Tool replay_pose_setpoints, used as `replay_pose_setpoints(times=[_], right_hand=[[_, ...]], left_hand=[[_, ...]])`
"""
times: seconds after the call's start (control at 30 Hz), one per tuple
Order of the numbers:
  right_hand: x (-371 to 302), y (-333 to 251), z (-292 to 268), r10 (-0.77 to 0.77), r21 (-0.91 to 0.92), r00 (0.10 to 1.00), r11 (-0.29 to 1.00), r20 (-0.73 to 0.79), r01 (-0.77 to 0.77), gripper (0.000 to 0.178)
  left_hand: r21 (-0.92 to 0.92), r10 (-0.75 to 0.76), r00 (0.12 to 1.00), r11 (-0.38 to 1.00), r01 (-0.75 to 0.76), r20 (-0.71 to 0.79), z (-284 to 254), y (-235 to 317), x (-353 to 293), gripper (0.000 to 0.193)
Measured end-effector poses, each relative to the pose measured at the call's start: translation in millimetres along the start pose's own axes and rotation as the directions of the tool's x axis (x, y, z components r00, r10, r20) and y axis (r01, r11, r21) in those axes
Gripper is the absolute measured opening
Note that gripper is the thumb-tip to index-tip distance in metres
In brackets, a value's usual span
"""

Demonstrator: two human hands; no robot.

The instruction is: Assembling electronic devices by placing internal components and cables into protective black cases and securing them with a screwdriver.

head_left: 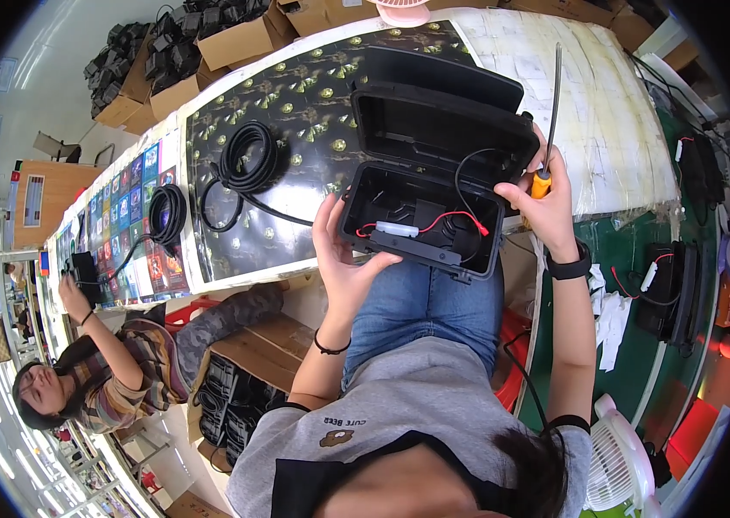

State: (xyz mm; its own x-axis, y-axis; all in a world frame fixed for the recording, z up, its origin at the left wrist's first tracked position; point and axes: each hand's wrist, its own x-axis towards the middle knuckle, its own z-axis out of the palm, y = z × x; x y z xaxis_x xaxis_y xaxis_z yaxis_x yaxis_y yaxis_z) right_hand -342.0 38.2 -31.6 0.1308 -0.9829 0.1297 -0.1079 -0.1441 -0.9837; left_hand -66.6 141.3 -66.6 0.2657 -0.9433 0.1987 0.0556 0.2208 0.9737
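Note:
In front of my lap is an open black plastic case [443, 134], its lid tipped back on the far side. My left hand [343, 268] grips the case's left and near edge, thumb along the front. At the right side, my right hand [546, 207] has its thumb on the case and also holds a screwdriver [541, 183] with a yellow-orange handle, shaft pointing up. Inside the case lie a white tube-shaped part [396, 229], a red wire [456, 214] with a red connector and a thin black wire. A black cable [283, 210] runs from the case's left towards a coil.
The coiled black cable [248, 155] lies on a dark patterned mat, with another coil [166, 216] farther left. A co-worker [123, 371] sits at left, one hand by a black box. More cases [672, 285] rest on the green surface at right, near a white fan [620, 457].

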Motion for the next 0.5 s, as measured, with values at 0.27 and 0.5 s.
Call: replay_pose_setpoints(times=[0.27, 0.5], right_hand=[[-4.2, -8.7, 2.3, -0.092, -0.036, 0.996, 0.995, 0.010, 0.092, 0.089], [-6.6, -8.9, 3.3, -0.104, -0.099, 0.993, 0.989, 0.055, 0.109, 0.087]], left_hand=[[0.344, 0.370, 0.920, 0.853, -0.392, 0.131, -13.2, 22.7, 13.7, 0.090], [0.470, 0.198, 0.602, 0.456, -0.755, 0.774, 25.1, 80.3, 35.4, 0.058]])
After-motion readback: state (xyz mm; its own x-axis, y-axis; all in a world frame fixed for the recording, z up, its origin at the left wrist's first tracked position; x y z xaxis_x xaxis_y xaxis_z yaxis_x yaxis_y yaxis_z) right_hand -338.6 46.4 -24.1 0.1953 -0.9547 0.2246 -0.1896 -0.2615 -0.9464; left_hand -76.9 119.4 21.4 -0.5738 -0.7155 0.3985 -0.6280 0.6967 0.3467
